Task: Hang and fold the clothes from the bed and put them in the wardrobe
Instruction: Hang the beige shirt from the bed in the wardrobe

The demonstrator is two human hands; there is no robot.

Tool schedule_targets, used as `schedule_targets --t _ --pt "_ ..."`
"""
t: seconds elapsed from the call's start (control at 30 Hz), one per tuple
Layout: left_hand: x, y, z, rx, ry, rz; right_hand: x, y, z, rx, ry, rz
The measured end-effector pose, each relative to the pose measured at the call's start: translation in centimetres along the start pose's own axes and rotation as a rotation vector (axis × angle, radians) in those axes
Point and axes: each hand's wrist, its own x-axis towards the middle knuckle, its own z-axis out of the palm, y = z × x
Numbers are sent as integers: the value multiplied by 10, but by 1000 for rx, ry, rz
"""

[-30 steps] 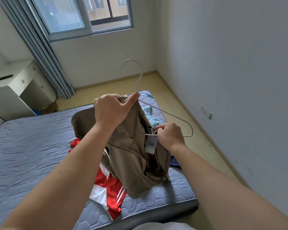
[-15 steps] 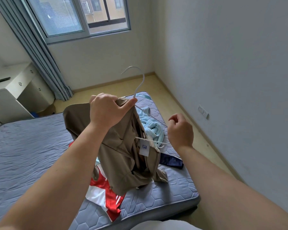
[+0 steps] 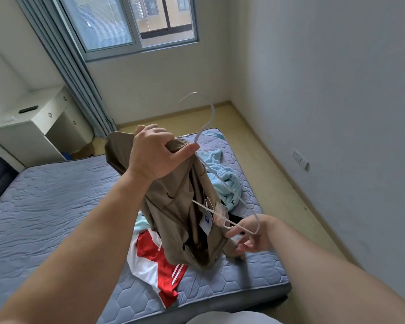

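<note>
My left hand [image 3: 157,155] grips the top of a tan garment [image 3: 173,206] together with the neck of a white wire hanger [image 3: 212,113], held up over the bed [image 3: 56,206]. The garment hangs bunched, with a white tag showing at its opening. One hanger arm sticks out to the lower right. My right hand [image 3: 253,237] is there with fingers loosely spread, a fingertip touching the hanger's lower bar. A red and white jersey [image 3: 154,265] and a light blue garment [image 3: 227,181] lie on the mattress beneath.
A dark garment [image 3: 236,217] peeks out beside the blue one. A white desk [image 3: 33,127] stands at the back left by a grey-blue curtain [image 3: 80,78] and window. A strip of floor runs between the bed and the right wall, which carries a socket [image 3: 301,159].
My right hand let go of the hanger's end, drew away, then dropped lower to touch the hanger's bottom bar. The left hand kept its grip, and the hanger tilted further right.
</note>
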Motion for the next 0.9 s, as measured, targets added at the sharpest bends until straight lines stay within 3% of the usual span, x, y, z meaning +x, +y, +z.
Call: schedule_targets --t 0.17,0.4,0.6,0.73,0.9 --pt "0 -7 -6 -11 25 -66 13 12 18 -194 63 -127" --pt "-15 -25 -4 14 -57 -171 5 -8 9 110 192 -510" --pt "-24 -37 -2 9 -59 -296 -30 -40 -1 225 565 -899" --pt "-21 -48 -2 -113 27 -455 -38 -53 -1 414 499 -1038" --pt "-19 -51 -1 -104 99 -539 -45 -67 -6 310 551 -1110"
